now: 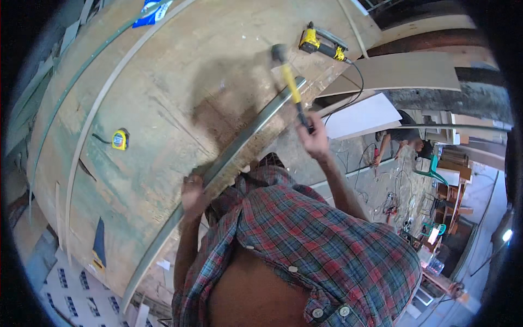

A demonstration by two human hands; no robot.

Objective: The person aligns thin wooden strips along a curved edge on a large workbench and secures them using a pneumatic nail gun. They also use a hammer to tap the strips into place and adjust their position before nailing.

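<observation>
My right hand (314,139) grips the black lower handle of a hammer (291,83). The hammer is raised over the far end of a long, narrow metal strip (239,143), its head pointing away from me and slightly blurred. That strip runs along the near edge of the wooden worktable (163,147), from the far right down to the lower left. Closed around the strip near its middle is my left hand (193,195); its fingertips are partly hidden. Whether the hammer touches the strip cannot be told.
A yellow tape measure (120,139) lies left on the table. A yellow-and-black nail gun (321,43) with a black hose rests at the far right. Long curved strips (103,92), a handsaw (99,245) and a blue packet (151,13) are leftward. Another person (400,133) works at right.
</observation>
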